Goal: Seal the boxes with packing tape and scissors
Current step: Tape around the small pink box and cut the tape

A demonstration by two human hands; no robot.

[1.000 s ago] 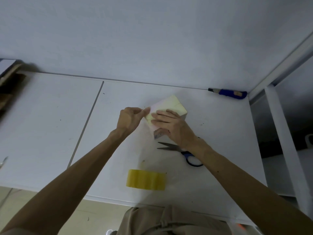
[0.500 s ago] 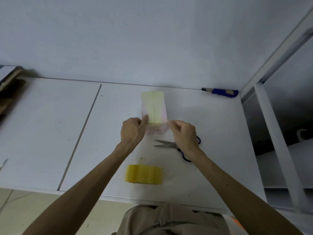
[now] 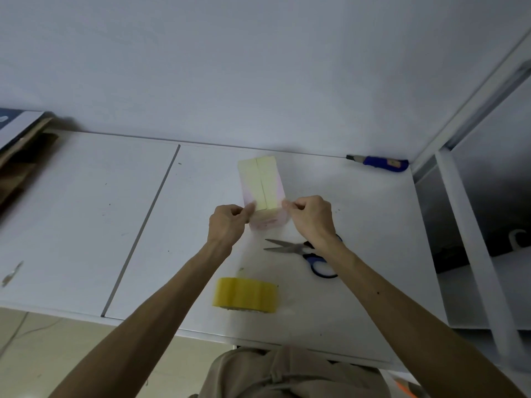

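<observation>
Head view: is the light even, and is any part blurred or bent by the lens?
Head view: light is dim and soft; the box looks pale and washed out between the left hand and right hand; the wide lens curves the back edge of the table and tilts the white post, which is slightly blurred.

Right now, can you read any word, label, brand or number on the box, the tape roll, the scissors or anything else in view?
No text can be read.
box: faint pinkish marks on its near face, too blurred to read.
utility knife: small tan patch on the blue handle, too small to read.
dark board at far left: tiny white mark, unreadable.
tape roll and scissors: no print visible.
</observation>
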